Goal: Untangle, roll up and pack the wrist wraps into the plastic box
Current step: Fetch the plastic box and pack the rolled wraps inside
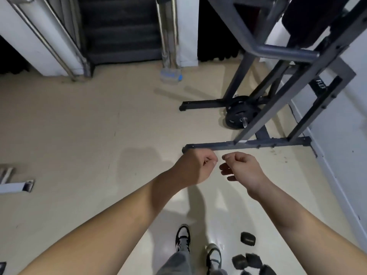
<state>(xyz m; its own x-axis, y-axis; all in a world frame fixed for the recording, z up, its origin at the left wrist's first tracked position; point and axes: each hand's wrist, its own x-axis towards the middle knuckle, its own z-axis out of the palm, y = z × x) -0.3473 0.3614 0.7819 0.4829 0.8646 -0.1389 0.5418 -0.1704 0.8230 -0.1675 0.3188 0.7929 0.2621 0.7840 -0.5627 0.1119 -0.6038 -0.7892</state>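
You are holding your left hand and right hand up, fingers curled, gripping nothing visible. The black wrist wraps are lying at five o'clock by your shoes; the plastic box is sitting at twelve.

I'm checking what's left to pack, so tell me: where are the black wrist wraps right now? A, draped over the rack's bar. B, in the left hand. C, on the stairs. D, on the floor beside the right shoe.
D: the wrist wraps lie on the floor beside the right shoe, and neither the left hand nor the right hand holds one.
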